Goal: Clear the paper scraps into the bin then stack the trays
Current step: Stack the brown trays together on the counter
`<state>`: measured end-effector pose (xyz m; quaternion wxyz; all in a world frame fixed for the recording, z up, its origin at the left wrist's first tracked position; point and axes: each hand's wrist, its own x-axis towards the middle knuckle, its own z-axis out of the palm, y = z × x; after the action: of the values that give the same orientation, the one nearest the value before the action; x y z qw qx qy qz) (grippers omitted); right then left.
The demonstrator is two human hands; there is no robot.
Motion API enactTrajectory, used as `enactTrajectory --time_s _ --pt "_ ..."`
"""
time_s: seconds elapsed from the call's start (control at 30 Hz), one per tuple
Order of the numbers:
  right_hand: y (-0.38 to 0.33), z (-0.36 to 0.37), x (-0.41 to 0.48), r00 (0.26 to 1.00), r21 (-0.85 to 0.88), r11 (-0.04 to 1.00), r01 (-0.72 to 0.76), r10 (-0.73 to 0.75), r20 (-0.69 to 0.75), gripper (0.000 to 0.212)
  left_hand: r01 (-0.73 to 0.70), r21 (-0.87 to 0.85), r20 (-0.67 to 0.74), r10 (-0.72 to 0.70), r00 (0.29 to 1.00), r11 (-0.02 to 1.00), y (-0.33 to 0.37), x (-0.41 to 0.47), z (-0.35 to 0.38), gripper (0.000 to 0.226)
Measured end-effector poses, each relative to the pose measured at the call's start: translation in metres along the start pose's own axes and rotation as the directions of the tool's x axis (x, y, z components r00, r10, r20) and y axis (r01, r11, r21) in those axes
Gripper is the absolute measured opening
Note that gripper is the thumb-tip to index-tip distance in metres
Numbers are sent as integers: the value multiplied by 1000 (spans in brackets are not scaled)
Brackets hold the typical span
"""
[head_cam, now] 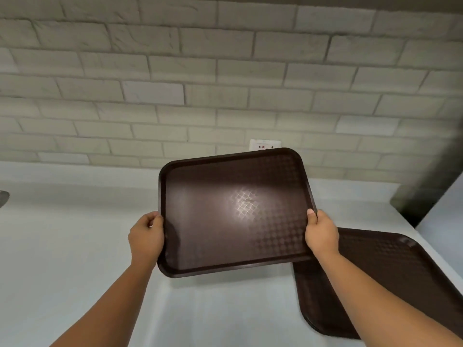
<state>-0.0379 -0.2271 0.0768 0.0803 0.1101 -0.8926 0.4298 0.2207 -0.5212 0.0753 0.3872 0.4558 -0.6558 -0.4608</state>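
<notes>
Head cam: left hand [146, 237] and right hand [322, 234] each grip a short edge of the dark brown textured plastic tray [233, 211], held up off the white table [75, 246]. The second brown tray [390, 276] lies flat down to the right, nearer the right hand, its long axis angled differently, so I reckon it'll need a twist.

A canteen-like kitchen is showing: white counter [75, 246] lying under the gripped serving tray [225, 221], brick-tiled wall [175, 71] and socket [265, 145] standing beyond it.
</notes>
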Motion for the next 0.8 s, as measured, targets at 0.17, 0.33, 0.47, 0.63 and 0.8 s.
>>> enactTrajectory --time_s 0.17,0.33,0.47,0.63,0.8 --pt "79 -92 8 997 4 999 -45 45 -55 19 2 -35 98 1 995 999 32 -69 80 25" --pt "151 -161 12 987 -96 989 -114 102 -124 16 11 -10 205 -8 979 1000 43 -143 149 23" --pt "209 -195 14 978 -198 972 -128 91 -188 20 -65 84 396 27 918 994 41 -185 188 38" --pt "271 -220 14 986 -314 940 -130 89 -140 20 -139 209 592 -12 806 968 28 -212 219 49" --pt "300 -222 11 987 -366 917 -156 129 -96 21 -167 275 566 -19 824 947 24 -233 235 49"
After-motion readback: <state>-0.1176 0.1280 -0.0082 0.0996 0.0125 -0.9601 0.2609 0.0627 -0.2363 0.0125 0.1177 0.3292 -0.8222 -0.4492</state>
